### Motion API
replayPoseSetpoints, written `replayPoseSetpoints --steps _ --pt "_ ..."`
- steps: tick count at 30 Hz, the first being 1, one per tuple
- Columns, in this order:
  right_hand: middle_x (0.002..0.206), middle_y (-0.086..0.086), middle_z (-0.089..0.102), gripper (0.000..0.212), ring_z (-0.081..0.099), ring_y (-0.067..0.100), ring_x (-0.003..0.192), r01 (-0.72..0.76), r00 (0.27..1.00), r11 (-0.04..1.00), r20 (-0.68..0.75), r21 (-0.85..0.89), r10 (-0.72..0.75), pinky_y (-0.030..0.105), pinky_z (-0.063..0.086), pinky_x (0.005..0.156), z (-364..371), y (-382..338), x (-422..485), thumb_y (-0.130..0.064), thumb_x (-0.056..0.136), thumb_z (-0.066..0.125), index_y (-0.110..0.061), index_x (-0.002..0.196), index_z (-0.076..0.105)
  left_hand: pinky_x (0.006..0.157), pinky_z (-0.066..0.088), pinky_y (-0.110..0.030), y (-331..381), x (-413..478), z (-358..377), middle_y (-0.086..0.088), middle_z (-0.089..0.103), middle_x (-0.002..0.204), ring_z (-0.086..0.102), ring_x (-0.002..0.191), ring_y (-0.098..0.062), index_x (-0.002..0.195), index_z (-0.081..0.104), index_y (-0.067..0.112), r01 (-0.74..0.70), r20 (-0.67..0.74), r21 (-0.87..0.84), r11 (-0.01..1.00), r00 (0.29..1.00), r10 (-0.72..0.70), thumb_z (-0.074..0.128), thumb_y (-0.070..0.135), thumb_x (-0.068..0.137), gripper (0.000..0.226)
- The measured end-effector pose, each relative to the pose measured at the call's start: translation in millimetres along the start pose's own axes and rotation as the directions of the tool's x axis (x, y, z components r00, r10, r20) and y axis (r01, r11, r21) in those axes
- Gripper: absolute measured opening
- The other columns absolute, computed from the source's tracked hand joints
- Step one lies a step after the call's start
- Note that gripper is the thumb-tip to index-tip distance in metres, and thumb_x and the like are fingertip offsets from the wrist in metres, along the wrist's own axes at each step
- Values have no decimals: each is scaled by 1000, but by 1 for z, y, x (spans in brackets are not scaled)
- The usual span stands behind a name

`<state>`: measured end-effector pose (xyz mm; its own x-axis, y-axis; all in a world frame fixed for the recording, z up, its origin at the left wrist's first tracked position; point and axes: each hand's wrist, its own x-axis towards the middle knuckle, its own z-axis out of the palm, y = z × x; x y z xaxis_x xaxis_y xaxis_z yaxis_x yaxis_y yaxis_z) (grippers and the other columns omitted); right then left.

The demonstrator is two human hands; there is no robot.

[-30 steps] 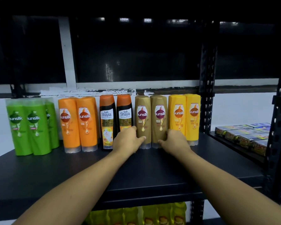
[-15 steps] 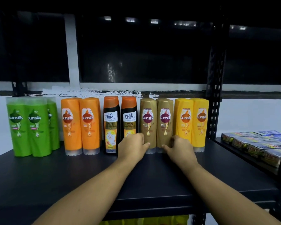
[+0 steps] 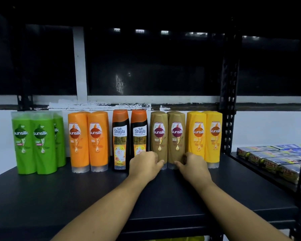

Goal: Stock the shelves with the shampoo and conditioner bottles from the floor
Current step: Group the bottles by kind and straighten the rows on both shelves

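Black shelf board [image 3: 59, 197], wide and matte. Dark window [image 3: 146, 66] behind it with a white frame. Perforated black upright post [image 3: 228, 101] at the board's right end.

Row of bottles standing cap-down along the back edge, labels forward. From the left:
- shrink-wrapped pack of green Sunsilk bottles [image 3: 35, 141]
- orange Sunsilk bottles [image 3: 88, 141], two in front, more behind
- two black-and-orange Safi Shayla bottles [image 3: 121, 136]
- left gold Sunsilk bottle [image 3: 159, 134] and right gold Sunsilk bottle [image 3: 176, 134], touching each other
- two yellow Sunsilk bottles [image 3: 205, 136]

Neighbouring shelf on the right: wrapped blue-and-yellow boxes [image 3: 274, 159], laid flat in rows.

Left hand [image 3: 144, 166]: curled round the base of the left gold Sunsilk bottle, thumb on its front; it covers the lower part of the nearer Safi Shayla bottle.

Right hand [image 3: 192, 165]: curled round the base of the right gold Sunsilk bottle, thumb on its front. Both forearms reach in over the board.
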<state>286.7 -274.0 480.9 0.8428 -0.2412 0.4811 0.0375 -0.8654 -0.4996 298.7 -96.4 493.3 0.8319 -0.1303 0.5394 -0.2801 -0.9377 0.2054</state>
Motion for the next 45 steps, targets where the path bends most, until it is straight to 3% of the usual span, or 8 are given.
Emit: replayPoseSetpoints --steps 5,9,13,18,23,27,34,45 --pt "91 -1 68 22 66 19 89 102 985 995 140 15 -103 38 58 79 -13 -3 -17 -38 90 67 -17 97 67 80 55 -38 -14 -13 -8 6 63 97 60 93 -16 94 69 27 -162 289 -93 982 940 182 62 53 94 27" --pt "121 -5 69 31 62 14 113 332 866 943 398 -6 -303 33 51 98 -22 -15 -41 -39 96 60 -24 122 69 109 45 -37 -35 -35 -34 5 57 136 54 125 -15 137 61 29 -209 477 -203 957 832 283 55 51 100 43" --pt "146 -5 56 44 49 16 135 394 786 919 519 -1 -336 34 39 112 -28 -28 -57 -45 102 49 -26 140 57 120 25 -26 -63 -63 -53 13 36 162 34 148 -9 155 43 30 -165 519 -213 963 816 254 46 58 103 59" --pt "158 -8 41 57 37 14 145 401 733 916 593 20 -334 30 28 119 -23 -51 -68 -55 100 46 -30 152 44 120 27 -28 -98 -76 -73 12 38 161 36 147 -11 154 44 29 -103 515 -122 987 844 151 48 64 99 66" --pt "120 0 68 46 62 20 111 282 897 959 345 36 -277 33 52 92 -2 -82 -59 -52 93 62 -20 126 64 98 52 -35 -127 -63 -74 4 66 132 61 120 -17 140 59 26 -19 314 -11 1000 949 22 57 62 95 58" --pt "91 1 65 31 65 24 92 138 974 988 171 62 -147 29 46 68 15 -97 -38 -46 91 67 -17 102 64 71 53 -33 -130 -37 -72 6 68 91 65 87 -16 126 63 20 147 48 -143 979 989 -141 68 52 92 47" --pt "96 2 68 31 66 24 90 64 984 998 164 24 -67 41 60 77 35 -112 -21 -45 86 71 -18 99 65 58 61 -32 -125 -11 -68 4 71 74 71 56 -13 106 52 32 206 112 -266 942 977 -182 74 44 90 29" --pt "96 0 67 28 65 25 89 63 996 998 64 -19 -62 39 58 73 49 -112 -26 -48 88 64 -22 100 62 72 51 -31 -131 -15 -41 4 69 109 66 96 -17 122 60 26 218 50 -240 946 976 -212 71 60 87 50"
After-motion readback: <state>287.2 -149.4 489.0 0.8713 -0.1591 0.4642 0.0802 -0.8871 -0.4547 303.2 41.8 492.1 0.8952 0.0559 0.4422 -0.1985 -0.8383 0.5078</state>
